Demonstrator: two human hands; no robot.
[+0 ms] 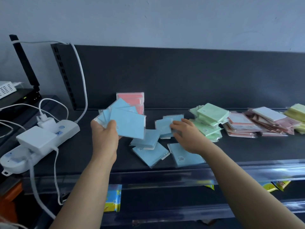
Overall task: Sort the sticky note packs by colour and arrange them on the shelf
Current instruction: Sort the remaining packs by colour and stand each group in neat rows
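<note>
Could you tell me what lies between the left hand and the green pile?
In the head view, loose blue packs lie there on the shelf, the right hand pinching one.

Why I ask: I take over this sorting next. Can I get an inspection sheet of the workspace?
Surface: dark shelf, packs spread along it.
Job's things: blue fan held up; loose blue packs lying flat; upright pink packs at the back; green pile, pink pile, yellow packs to the right.
Clutter: power strip and router at left.
Hands: left hand grips the blue fan; right hand rests on loose blue packs, grasp unclear.
Cables: white cables loop from the power strip.
Surroundings: grey wall; colourful packets below.
</note>
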